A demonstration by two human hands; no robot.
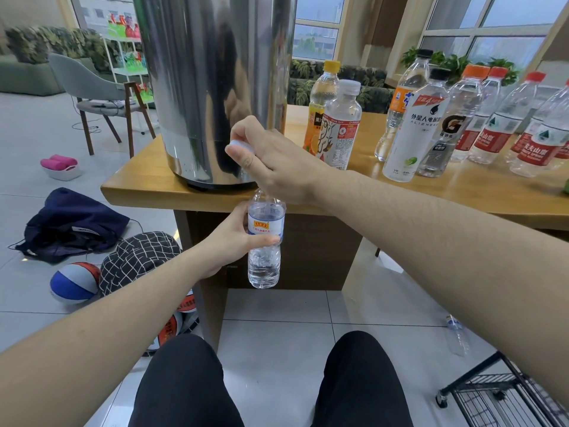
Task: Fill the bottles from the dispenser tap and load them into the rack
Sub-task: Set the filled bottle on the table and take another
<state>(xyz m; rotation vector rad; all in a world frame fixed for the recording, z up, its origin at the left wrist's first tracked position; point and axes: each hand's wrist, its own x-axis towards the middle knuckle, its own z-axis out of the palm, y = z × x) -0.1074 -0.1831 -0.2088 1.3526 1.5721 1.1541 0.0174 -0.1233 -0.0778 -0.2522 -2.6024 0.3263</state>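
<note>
Filling step: bottle point(264, 241), part full, is gripped by the left hand point(234, 238) below the table point(147, 186) edge under the dispenser point(212, 87); cap point(240, 147) pinched in the right hand point(271, 161); mouth best kept plumb under the hidden tap.

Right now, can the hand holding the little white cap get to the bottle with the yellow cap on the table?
Probably yes. The right hand is at the tap, and the yellow-capped bottle stands just behind it with nothing between. It pinches the white cap, though, so grabbing would be awkward.
</note>
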